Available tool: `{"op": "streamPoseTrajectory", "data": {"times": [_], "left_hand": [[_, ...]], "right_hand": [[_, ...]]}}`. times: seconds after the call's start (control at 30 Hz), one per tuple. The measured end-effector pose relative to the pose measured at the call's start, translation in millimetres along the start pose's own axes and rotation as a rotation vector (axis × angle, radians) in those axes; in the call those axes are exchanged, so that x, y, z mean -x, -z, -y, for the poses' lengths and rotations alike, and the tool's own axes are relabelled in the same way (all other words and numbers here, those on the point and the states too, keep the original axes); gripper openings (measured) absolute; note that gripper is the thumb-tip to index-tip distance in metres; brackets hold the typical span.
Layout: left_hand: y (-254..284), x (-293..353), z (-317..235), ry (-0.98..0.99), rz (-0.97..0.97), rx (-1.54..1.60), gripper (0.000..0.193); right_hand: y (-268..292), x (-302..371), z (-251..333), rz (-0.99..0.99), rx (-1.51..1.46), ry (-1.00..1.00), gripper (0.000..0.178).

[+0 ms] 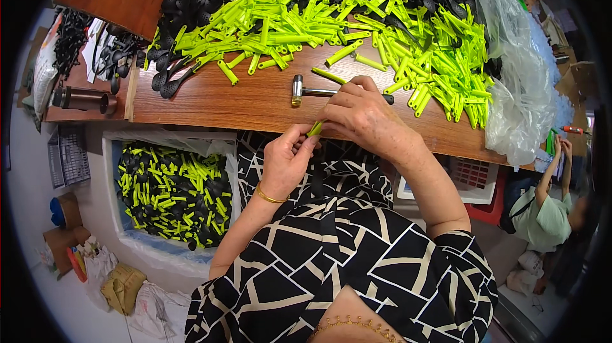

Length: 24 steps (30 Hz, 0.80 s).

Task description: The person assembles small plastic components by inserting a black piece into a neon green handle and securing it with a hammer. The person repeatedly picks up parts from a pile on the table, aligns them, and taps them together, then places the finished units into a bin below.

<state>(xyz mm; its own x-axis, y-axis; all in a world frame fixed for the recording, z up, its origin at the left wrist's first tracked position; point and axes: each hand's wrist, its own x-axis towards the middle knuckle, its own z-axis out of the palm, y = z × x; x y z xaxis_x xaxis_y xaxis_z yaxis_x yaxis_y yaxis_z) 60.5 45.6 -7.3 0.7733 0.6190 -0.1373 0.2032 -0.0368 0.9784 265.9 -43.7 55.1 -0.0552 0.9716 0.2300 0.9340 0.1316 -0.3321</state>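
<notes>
A short length of a yellow-green plastic handle (314, 129) shows at the table's front edge, between my two hands. My left hand (287, 157) is closed round it, thumb and fingers pinching. From the right, the bent fingers of my right hand (364, 115) meet the same handle at its upper end; most of the piece is hidden by the fingers. Under my right hand lies a small hammer (297, 91) with a metal head, its shaft partly covered. Just beyond the hammer, another yellow-green handle (328, 75) rests on the brown table (210, 104).
Yellow-green handles (268, 30) and black slotted utensil heads (197, 5) heap across the table's far side. Clear plastic sheeting (516, 88) hangs at the right. A lined box (115, 183) of mixed pieces stands below left. At far right another person (542, 215) works.
</notes>
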Motion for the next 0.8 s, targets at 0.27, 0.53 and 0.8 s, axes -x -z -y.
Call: {"op": "streamPoseTrajectory", "data": {"times": [0.27,0.53,0.8], "left_hand": [[2,8,-3,-0.159,-0.025,-0.025,0.017],[7,14,5,-0.2,-0.052,-0.077,0.018],[68,58,85,0.084,-0.349,0.218,0.023]], "right_hand": [[-37,27,23,-0.381,-0.693,-0.408,0.062],[-80,20,40,-0.163,-1.479,-0.601,0.027],[-44,14,-12,-0.215,-0.841,-0.485,0.032]]}}
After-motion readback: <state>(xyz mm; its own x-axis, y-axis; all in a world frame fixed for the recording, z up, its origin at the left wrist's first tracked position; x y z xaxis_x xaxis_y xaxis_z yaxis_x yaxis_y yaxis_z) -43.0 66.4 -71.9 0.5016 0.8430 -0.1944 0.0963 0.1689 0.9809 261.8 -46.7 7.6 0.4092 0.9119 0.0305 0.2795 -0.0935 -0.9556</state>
